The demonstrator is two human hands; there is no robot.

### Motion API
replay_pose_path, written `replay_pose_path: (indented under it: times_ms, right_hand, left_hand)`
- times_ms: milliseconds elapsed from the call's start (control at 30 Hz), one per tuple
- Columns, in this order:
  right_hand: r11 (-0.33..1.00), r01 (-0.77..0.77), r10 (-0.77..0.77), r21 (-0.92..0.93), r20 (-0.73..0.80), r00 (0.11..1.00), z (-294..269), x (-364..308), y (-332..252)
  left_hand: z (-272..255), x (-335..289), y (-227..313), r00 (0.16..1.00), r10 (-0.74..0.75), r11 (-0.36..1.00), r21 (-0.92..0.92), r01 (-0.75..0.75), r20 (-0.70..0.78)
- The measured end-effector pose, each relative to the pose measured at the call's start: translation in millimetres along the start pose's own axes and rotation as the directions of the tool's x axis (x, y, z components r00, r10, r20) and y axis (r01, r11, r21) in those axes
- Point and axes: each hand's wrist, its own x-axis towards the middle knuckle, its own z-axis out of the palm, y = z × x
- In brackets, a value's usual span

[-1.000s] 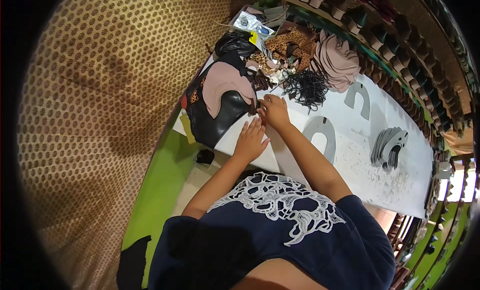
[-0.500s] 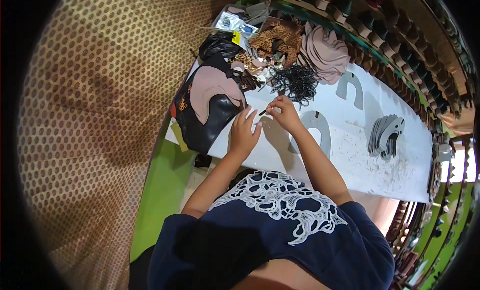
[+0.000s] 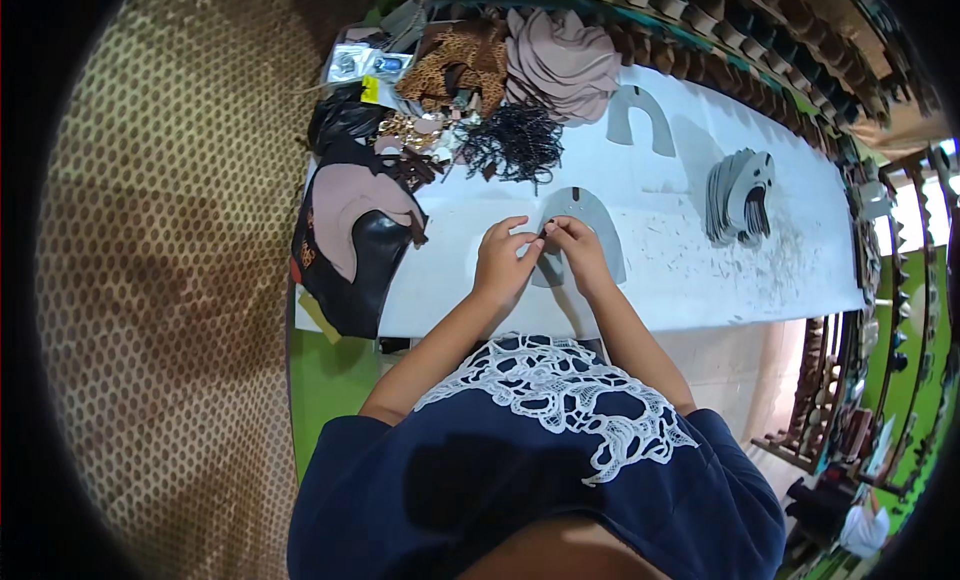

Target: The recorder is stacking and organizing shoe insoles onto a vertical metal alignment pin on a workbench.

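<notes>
Both my hands are together over the white table. My right hand point(image 3: 580, 255) pinches a small dark strip point(image 3: 544, 233) between thumb and fingers. From the other side, the thumb and fingertips of my left hand point(image 3: 502, 263) close on the same strip. Just beyond and beneath them lies a grey U-shaped piece point(image 3: 602, 230), partly covered by my right hand, with a little dark tab point(image 3: 575, 193) at the top of its curve. Several more dark strips point(image 3: 418, 167) lie in a loose heap to the far left of my hands.
At left, a mauve curved piece point(image 3: 340, 205) rests on black glossy material point(image 3: 375, 265). Black stringy scraps point(image 3: 515, 143), leopard-print material point(image 3: 455, 65) and stacked mauve pieces point(image 3: 560, 65) sit at the back. Rightward are another grey U-piece point(image 3: 640, 120), a grey stack point(image 3: 735, 200) and shoe racks point(image 3: 740, 45).
My view has swung right, so the table things appear further left. My hands have come together over the grey U-shaped piece, and my left fingers, apart before, now meet the strip.
</notes>
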Motion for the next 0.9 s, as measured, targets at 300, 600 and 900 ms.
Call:
replay_pose_path:
  times_ms: [300,600,900]
  right_hand:
    - [0.43,0.133,-0.38,-0.893,-0.045,0.924,-79.1,14.2,-19.3]
    - [0.278,0.28,-0.408,-0.919,0.15,0.9,-88.1,47.4,-16.8]
    - [0.283,0.319,-0.455,-0.905,0.166,0.875,-92.2,50.6,-18.1]
  left_hand:
    - [27.8,32.4,-1.6,0.986,0.094,0.989,0.097,-0.108,0.135]
    - [56.8,54.2,-7.0,0.988,0.125,0.872,0.466,-0.15,0.086]
    - [64.2,57.5,-12.3,0.993,0.079,0.898,0.427,-0.109,0.089]
